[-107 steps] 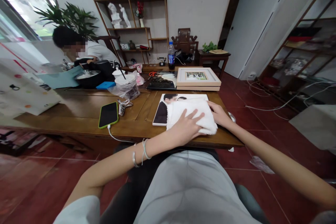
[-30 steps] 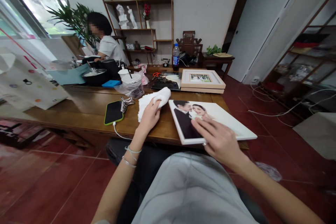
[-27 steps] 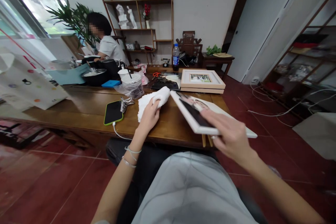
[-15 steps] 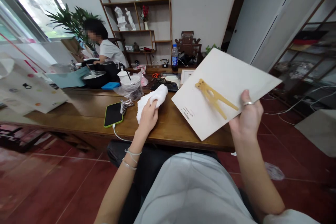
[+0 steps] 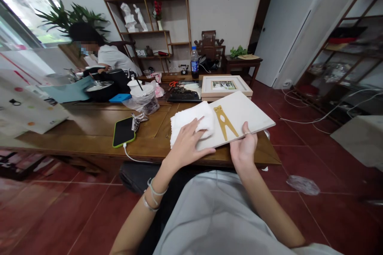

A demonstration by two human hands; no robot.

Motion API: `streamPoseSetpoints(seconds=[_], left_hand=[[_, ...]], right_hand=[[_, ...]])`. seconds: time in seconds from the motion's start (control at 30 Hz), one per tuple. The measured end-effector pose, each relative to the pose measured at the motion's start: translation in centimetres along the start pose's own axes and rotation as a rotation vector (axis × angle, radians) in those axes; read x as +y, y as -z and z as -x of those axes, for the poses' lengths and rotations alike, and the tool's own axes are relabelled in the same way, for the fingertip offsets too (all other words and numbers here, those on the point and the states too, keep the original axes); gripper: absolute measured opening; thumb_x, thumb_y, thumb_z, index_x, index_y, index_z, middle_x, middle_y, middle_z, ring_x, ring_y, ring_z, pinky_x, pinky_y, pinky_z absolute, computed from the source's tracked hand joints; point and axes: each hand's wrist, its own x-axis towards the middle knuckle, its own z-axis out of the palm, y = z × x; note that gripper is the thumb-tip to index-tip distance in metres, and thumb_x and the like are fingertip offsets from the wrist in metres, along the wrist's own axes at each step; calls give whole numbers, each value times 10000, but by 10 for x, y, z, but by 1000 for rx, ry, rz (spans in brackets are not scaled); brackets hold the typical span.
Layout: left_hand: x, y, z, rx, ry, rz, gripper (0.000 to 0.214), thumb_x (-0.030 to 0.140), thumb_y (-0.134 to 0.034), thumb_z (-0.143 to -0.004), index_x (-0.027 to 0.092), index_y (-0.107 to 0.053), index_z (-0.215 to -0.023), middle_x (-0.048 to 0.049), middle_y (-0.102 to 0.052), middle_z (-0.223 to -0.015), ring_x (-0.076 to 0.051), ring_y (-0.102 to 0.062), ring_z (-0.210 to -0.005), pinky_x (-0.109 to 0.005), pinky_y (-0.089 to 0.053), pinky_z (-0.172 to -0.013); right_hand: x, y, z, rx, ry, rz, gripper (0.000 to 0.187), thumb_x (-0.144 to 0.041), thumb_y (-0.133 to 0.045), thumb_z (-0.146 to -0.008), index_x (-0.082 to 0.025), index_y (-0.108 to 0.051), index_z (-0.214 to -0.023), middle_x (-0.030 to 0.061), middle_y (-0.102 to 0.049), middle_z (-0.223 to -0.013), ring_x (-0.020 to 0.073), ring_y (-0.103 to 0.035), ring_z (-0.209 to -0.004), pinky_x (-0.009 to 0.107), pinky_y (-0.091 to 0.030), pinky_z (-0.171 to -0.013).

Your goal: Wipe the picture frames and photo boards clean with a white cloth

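My right hand grips the near right edge of a flat white board, thumb on top and fingers underneath. The board is tilted low over the front of the table. On its upper face is a yellow, bear-headed piece with two spread legs, like a frame stand. My left hand holds a folded white towel against the board's left part, fingers over the cloth and thumb at the board's near edge. The towel hides that part of the board.
A phone on a cable lies to the left on the wooden table. Behind are a bagged cup, a black tray and a picture frame. A person sits at the far left.
The board has come down and left, tilting flatter. My left hand has carried the towel rightward from the table onto the board. The view has shifted slightly, revealing the picture frame behind.
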Motion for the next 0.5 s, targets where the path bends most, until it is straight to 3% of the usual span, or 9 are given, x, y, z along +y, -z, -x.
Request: streamPoseSetpoints(seconds=[0.07,0.2,0.37,0.5], left_hand=[[0,0,1,-26,-7,-26,611,542,-651,-714,193,-526,-1199,-142,-289,-1462,-333,-258,-1344,-475,-287,-1062],[-10,0,2,-30,6,-62,495,282,-664,-707,179,-544,-1176,-138,-293,-1463,-306,-267,-1348,-446,-282,-1078],[-24,5,3,0,-27,-53,415,155,-610,-682,148,-591,-1096,-140,-352,-1433,-273,-318,-1329,-387,-313,-1077],[-33,7,5,27,-44,-37,365,144,-588,-692,156,-609,-1056,-129,-398,-1407,-263,-352,-1310,-392,-331,-1071]], right_hand=[[3,-1,2,0,-19,11,452,-239,-556,-795,-201,-468,-1236,75,-591,-1240,185,-605,-1073,446,-421,-1012],[1,3,-2,-54,-79,85,471,-163,-614,-699,-186,-517,-1159,68,-633,-1163,192,-617,-1037,421,-463,-968],[-29,19,-20,-274,-267,337,347,-262,-693,-678,-195,-581,-999,44,-672,-1008,196,-655,-823,380,-594,-658],[-52,37,-38,-434,-246,612,332,-317,-762,-629,-157,-604,-874,39,-650,-789,131,-599,-609,215,-498,-446]])
